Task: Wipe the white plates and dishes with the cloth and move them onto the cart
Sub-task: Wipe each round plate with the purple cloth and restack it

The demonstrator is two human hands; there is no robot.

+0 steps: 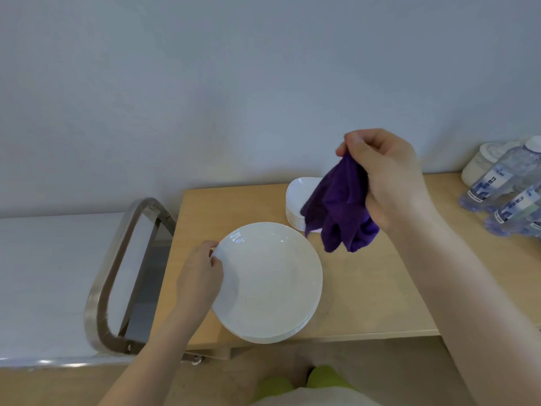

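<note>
Wiping step about to start. Left hand (pixel 199 276) pinches rim of top white plate (pixel 270 282), stacked on tabletop (pixel 366 288). Right hand (pixel 386 177) clenched on purple cloth (pixel 339 209), held above. Next: bring cloth down onto plate. Cart (pixel 117 276) stands just left.

A stack of round white plates (pixel 272 285) sits at the table's near edge, a smaller stack of white dishes (pixel 295 200) behind it, the purple cloth (pixel 339 209) hanging bunched above.
</note>
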